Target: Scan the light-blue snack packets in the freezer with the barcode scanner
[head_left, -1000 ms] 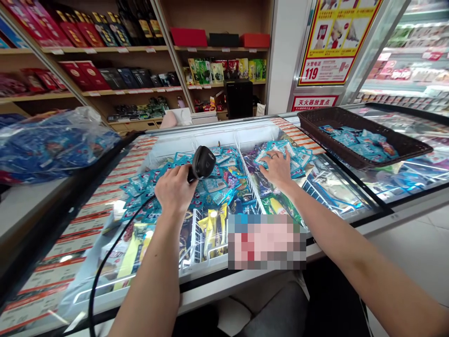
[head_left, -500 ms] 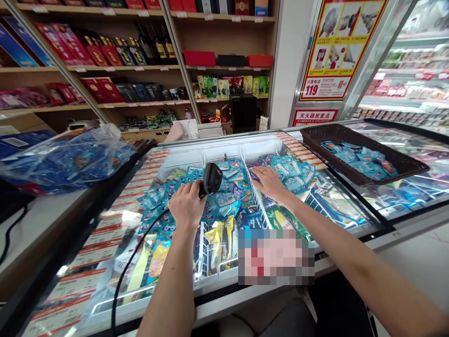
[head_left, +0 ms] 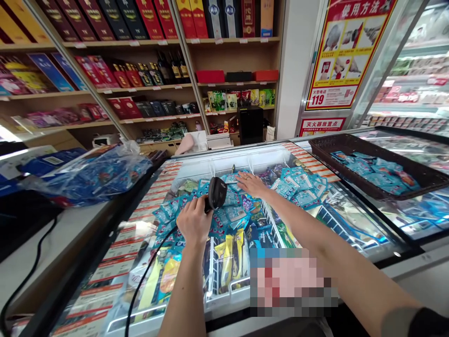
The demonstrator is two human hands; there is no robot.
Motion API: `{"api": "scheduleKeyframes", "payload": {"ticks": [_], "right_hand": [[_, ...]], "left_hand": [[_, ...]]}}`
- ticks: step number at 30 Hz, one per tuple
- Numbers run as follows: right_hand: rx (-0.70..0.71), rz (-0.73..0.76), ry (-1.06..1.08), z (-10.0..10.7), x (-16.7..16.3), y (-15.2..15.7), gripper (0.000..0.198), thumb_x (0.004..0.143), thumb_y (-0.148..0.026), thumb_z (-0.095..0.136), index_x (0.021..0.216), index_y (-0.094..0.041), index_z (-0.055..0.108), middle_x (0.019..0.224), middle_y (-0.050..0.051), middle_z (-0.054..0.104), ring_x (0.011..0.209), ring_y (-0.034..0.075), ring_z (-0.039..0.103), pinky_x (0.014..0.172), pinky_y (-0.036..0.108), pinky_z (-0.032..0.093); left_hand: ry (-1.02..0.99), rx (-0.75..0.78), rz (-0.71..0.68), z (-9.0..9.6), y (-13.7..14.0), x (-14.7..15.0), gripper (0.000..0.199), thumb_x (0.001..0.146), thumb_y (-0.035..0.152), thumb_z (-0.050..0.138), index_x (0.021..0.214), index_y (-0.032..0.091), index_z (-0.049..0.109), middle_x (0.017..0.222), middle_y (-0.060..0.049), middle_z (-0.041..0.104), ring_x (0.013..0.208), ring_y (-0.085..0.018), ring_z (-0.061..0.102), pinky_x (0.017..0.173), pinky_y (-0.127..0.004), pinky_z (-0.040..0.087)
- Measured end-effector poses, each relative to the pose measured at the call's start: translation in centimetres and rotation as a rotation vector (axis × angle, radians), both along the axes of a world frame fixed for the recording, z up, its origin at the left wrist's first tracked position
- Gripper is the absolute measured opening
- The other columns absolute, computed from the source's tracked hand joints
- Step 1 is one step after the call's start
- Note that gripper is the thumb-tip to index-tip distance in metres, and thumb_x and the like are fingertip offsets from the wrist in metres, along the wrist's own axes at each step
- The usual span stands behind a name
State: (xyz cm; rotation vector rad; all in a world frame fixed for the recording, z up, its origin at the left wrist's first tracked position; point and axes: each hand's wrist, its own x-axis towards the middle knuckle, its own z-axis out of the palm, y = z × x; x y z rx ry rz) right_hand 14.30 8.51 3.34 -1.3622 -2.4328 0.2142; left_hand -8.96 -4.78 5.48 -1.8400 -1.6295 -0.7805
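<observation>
Left hand (head_left: 194, 220): grip closing fully round the handle of a black scanner (head_left: 218, 193), the scanner's head leaning out to the right above the blue packets (head_left: 222, 220). Whether a finger is pressing the trigger, cannot tell. A black cable (head_left: 143, 276) is running from below this hand down toward the near edge of the freezer (head_left: 196, 166).

Right hand (head_left: 252, 184): grip open — palm down, fingers stretching out straight, slightly apart, and reaching left past the scanner. The fingertips are lying over packets at the far side of the same heap; touching or hovering, cannot tell.

Packets: the main heap is spreading through the freezer under and around the scanner, left of a white wire divider (head_left: 271, 220). A second heap (head_left: 298, 185) is lying right of the divider, beyond the right forearm. Yellow packs (head_left: 227, 257) are standing nearer the body.

Surroundings: a brown basket (head_left: 430, 175) is resting on the freezer at right, holding more blue packets. A clear bag (head_left: 105, 173) of blue goods is sitting on the desk (head_left: 70, 234) at left.
</observation>
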Motion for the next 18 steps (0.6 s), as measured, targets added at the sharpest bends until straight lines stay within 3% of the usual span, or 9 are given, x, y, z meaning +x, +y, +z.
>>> {"api": "scheduleKeyframes", "payload": {"ticks": [4, 8, 12, 15, 18], "right_hand": [[0.028, 0.011, -0.043, 0.2, -0.3, -1.4, 0.053, 0.098, -0.052, 0.021, 0.144, -0.032, 0.038, 0.148, -0.003, 0.041, 0.136, 0.026, 0.035, 0.109, 0.049, 0.025], [0.147, -0.048, -0.042, -0.3, -0.2, -5.3, 0.055, 0.097, -0.053, 0.021, 0.140, -0.028, 0.044, 0.143, 0.002, 0.048, 0.126, 0.026, 0.044, 0.099, 0.044, 0.034], [0.163, -0.132, -0.024, -0.4, 0.3, -8.7, 0.057, 0.096, -0.055, 0.022, 0.136, -0.026, 0.049, 0.135, 0.006, 0.056, 0.116, 0.026, 0.051, 0.096, 0.044, 0.036], [0.130, -0.151, 0.024, -0.1, 1.1, -9.1, 0.050, 0.098, -0.049, 0.025, 0.129, -0.025, 0.057, 0.123, 0.008, 0.062, 0.112, 0.023, 0.054, 0.096, 0.039, 0.037], [0.088, -0.179, 0.083, 0.6, 2.3, -7.3, 0.044, 0.098, -0.038, 0.032, 0.126, -0.018, 0.059, 0.119, 0.010, 0.063, 0.110, 0.021, 0.055, 0.097, 0.032, 0.038]], "left_hand": [[-0.006, -0.008, -0.009, 0.0, 0.1, 0.0, 0.027, 0.084, 0.031, 0.054, 0.108, 0.021, 0.061, 0.090, -0.006, 0.067, 0.087, -0.024, 0.059, 0.073, -0.032, 0.038], [0.005, -0.018, -0.017, 0.0, -0.1, 0.3, 0.028, 0.084, 0.030, 0.053, 0.109, 0.020, 0.061, 0.092, -0.008, 0.067, 0.090, -0.025, 0.059, 0.074, -0.032, 0.039], [0.030, -0.034, -0.035, 0.0, -0.3, 0.8, 0.029, 0.083, 0.029, 0.054, 0.110, 0.021, 0.061, 0.093, -0.007, 0.067, 0.093, -0.025, 0.059, 0.077, -0.033, 0.039], [0.037, -0.030, -0.047, -0.1, -0.4, 0.9, 0.028, 0.084, 0.028, 0.053, 0.110, 0.021, 0.061, 0.092, -0.007, 0.066, 0.092, -0.025, 0.059, 0.078, -0.032, 0.039], [0.042, -0.032, -0.043, 0.1, -0.5, 1.0, 0.029, 0.084, 0.029, 0.053, 0.111, 0.021, 0.060, 0.093, -0.006, 0.067, 0.093, -0.025, 0.059, 0.077, -0.032, 0.039]]}}
